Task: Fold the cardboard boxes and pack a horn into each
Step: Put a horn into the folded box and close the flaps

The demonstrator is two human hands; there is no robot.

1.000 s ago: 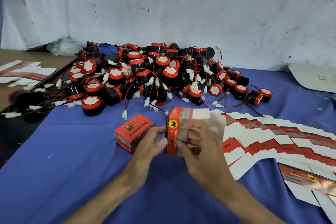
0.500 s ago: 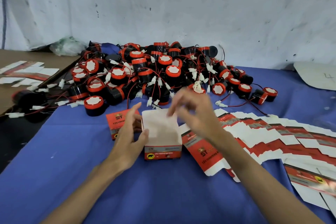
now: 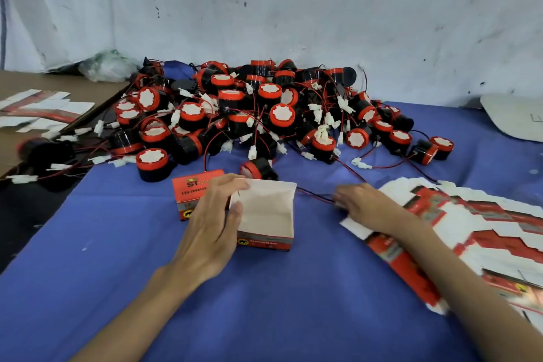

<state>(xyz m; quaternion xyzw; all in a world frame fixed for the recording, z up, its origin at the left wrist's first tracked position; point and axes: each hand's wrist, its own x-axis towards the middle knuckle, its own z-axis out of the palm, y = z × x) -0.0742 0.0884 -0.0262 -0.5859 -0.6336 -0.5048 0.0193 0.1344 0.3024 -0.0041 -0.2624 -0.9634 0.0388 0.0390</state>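
Cloth [image 3: 117, 258], blue, covers the table from near edge back to a scuffed white wall [image 3: 323, 9]. Horn pile [image 3: 264, 114] sits at the back center against the wall: black bodies w/ red caps, white connectors, tangled red/black leads. Flat box blanks [image 3: 476, 214], red and white, fan out across the R side of the cloth. A few more blanks [image 3: 38, 109] lie on a brown board [image 3: 97, 88] far L. Open box [image 3: 267, 211] stands mid-cloth, mouth up, inside white, nothing in it, red band facing the camera. L hand [image 3: 211, 223] grips its L wall: thumb pressed on the wall, fingers curled over the back-L top edge. Closed box [image 3: 191, 191] sits just behind and L of it, partly hidden by that hand. One horn [image 3: 255, 169] lies just behind the open box, apart from the pile. Its wire [image 3: 314, 195] runs R along the cloth to the R hand [image 3: 370, 209], which rests on the blanks' near-L edge. R fingers lie close together at the wire's end. Blur there: can't tell if they pinch it.
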